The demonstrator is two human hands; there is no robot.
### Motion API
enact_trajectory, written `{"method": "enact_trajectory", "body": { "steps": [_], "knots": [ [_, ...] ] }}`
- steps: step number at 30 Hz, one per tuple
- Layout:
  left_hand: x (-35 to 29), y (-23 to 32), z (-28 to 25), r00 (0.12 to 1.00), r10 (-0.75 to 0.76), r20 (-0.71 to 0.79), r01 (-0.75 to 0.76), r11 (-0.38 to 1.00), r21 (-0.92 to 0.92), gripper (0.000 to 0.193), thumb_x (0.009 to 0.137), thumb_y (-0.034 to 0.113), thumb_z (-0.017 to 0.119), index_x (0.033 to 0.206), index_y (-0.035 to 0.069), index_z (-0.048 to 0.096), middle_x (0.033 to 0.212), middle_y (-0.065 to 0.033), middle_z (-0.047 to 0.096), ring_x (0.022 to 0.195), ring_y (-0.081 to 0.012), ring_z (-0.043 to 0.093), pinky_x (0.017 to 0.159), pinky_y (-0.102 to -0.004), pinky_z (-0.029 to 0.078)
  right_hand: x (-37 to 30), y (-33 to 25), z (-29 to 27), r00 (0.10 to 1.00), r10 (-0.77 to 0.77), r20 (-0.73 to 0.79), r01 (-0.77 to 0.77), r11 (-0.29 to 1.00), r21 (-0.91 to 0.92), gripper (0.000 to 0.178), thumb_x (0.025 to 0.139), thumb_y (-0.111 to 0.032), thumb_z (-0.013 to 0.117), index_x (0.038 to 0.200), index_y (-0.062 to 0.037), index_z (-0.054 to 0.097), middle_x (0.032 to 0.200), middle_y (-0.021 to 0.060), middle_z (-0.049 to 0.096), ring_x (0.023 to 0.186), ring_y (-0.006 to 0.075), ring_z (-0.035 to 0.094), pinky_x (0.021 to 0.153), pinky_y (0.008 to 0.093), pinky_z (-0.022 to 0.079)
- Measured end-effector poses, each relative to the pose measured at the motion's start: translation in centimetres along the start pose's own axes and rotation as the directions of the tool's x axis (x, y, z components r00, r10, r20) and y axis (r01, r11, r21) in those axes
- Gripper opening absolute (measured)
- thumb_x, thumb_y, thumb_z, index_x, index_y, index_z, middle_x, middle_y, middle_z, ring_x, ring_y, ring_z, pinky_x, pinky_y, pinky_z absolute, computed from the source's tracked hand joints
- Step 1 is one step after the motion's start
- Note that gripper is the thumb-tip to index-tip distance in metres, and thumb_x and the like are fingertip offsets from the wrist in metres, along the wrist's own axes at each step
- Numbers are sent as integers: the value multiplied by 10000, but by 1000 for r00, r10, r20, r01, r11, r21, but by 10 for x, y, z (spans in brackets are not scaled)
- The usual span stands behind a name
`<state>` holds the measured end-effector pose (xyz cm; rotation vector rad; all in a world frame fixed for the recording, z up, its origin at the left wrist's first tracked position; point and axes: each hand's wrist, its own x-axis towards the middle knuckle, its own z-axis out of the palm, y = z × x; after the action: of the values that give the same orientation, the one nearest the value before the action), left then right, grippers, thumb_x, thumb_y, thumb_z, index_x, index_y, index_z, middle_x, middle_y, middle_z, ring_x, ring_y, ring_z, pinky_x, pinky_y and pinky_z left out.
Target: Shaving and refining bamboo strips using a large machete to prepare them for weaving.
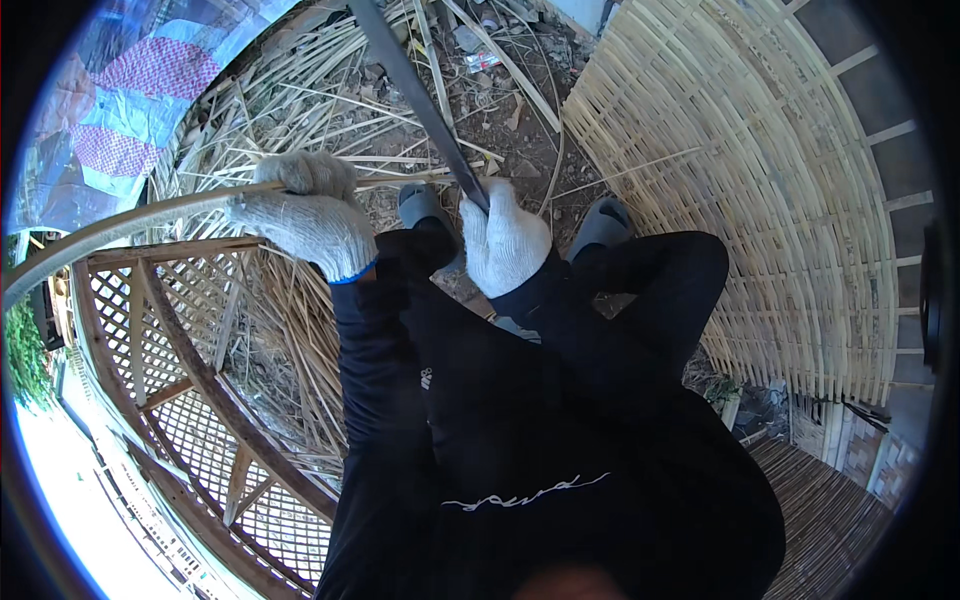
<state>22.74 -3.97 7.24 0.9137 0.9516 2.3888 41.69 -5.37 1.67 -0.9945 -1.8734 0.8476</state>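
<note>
My left hand [308, 212], in a white knitted glove with a blue cuff edge, is closed around a long bamboo strip [150, 212]. The strip curves away to the left rim, and a thinner length shows past the glove toward the right. My right hand [505, 240], gloved the same way, grips the lower end of a long dark machete [420, 100]. Its blade slants up and left beyond the upper edge; the handle is hidden in the fist. Both hands are in front of my bent knees, a short distance apart.
Split bamboo strips [290, 110] litter the soil ahead. A large woven bamboo panel [750, 200] stands at the right. Wooden lattice [190, 400] lines the left, below a blue and pink plastic sheet [150, 90]. My grey slippers [605, 220] are on the ground between.
</note>
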Motion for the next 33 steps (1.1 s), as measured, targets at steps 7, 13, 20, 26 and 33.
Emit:
{"method": "enact_trajectory", "body": {
  "steps": [7,13,20,26,33],
  "knots": [
    [3,-10,19,991,-72,-117,85,990,113,691,884,816,408,627,178,345,510,52,262,410,-77,208,388,-261,145,-78,163,49,659,667,346,-480,728,-489,256,1009,-246,435,1162,-40,433,867,329,671,843,508,667,794,608,497],
    [2,-2,-1,999,3,-35,0,996,94,692,912,792,386,675,145,447,544,35,337,425,-106,315,390,-289,217,-46,67,26,856,407,319,-311,898,-313,238,999,-238,508,1055,-21,429,685,243,632,636,434,652,575,543,504],
    [12,-1,-4,996,50,-68,-43,994,105,768,872,849,338,643,124,444,477,19,312,387,-93,243,358,-265,147,-9,25,29,1000,18,-25,-14,989,149,193,950,-93,605,1078,5,500,670,182,630,613,404,657,538,455,502],
    [13,-4,-7,995,37,-90,-20,984,177,709,874,823,388,615,163,380,505,45,301,412,-82,235,382,-276,146,-27,113,66,843,388,372,-300,914,-273,290,989,-257,526,1107,0,465,656,251,621,620,447,637,558,534,496],
    [13,7,-19,998,67,-11,-65,989,133,723,838,840,430,659,140,448,511,46,336,409,-73,241,385,-273,137,19,36,39,993,9,115,-17,998,65,210,961,-147,593,1052,3,476,689,190,617,608,417,642,560,485,496]
  ]
}}
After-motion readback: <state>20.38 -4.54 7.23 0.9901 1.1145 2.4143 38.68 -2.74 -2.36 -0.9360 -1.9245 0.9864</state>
